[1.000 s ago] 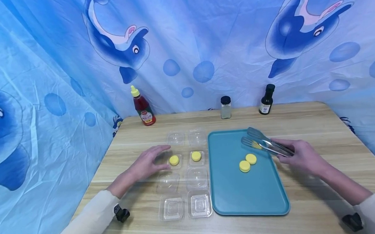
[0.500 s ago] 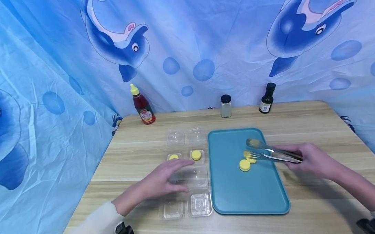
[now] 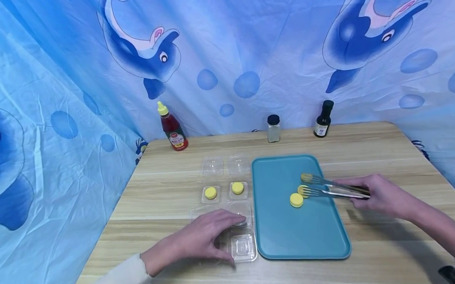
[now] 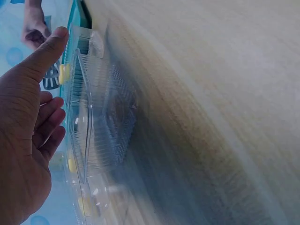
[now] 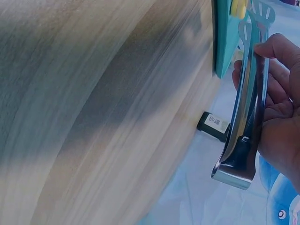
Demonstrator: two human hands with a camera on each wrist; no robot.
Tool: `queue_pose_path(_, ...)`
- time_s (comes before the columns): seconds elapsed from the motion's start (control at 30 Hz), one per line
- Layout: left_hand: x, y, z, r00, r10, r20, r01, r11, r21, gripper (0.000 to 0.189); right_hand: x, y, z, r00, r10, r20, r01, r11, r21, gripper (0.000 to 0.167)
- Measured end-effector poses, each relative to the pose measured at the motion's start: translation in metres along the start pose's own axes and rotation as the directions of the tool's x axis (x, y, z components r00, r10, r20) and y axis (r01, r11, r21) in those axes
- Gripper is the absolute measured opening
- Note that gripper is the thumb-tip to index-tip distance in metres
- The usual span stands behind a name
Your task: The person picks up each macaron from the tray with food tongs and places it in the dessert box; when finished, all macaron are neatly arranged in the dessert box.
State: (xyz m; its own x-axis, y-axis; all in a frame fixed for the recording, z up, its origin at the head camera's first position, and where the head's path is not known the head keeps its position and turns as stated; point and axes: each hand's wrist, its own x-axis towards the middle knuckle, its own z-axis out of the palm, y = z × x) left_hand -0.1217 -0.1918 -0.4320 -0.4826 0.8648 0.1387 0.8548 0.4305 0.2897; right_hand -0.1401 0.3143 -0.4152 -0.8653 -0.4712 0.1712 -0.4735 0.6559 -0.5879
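My right hand (image 3: 383, 197) grips metal tongs (image 3: 336, 188), also seen in the right wrist view as long steel tongs (image 5: 251, 108) with slotted ends. Their spread tips are over the far macaron (image 3: 303, 191) and partly cover it; contact cannot be told. A second yellow macaron (image 3: 296, 200) lies beside it on the teal tray (image 3: 302, 239). My left hand (image 3: 200, 237) hovers over the near clear plastic boxes, thumb and fingers apart, holding nothing. The near right box (image 3: 243, 246) has its lid raised behind it. In the left wrist view, the fingers are beside a ribbed clear box (image 4: 112, 98).
Two far boxes hold one yellow macaron (image 3: 211, 192) and another macaron (image 3: 237, 187). A red sauce bottle (image 3: 176, 133), a black-capped jar (image 3: 274, 130) and a dark bottle (image 3: 322, 120) line the table's back edge. A blue dolphin curtain (image 3: 224, 54) hangs behind.
My left hand has moved from beside the far left box towards me and right, over the near boxes. The right hand has drawn slightly right and nearer, bringing the tongs over the far macaron.
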Motion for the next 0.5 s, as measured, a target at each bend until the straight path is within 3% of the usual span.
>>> queue_pose_path(0.17, -0.0028, -0.0001, 0.0018, 1.000, 0.020, 0.000, -0.020, 0.999, 0.033, 0.108, -0.0016, -0.0002, -0.0016, 1.000, -0.015, 0.010, 0.015, 1.000, -0.010, 0.058)
queue_pose_path(0.5, -0.0041, 0.0031, -0.0003, 0.999, -0.030, 0.046, 0.029, 1.000, 0.011, 0.099, -0.0002, -0.0046, -0.0001, 0.999, 0.031, 0.033, -0.029, 0.998, -0.061, 0.061)
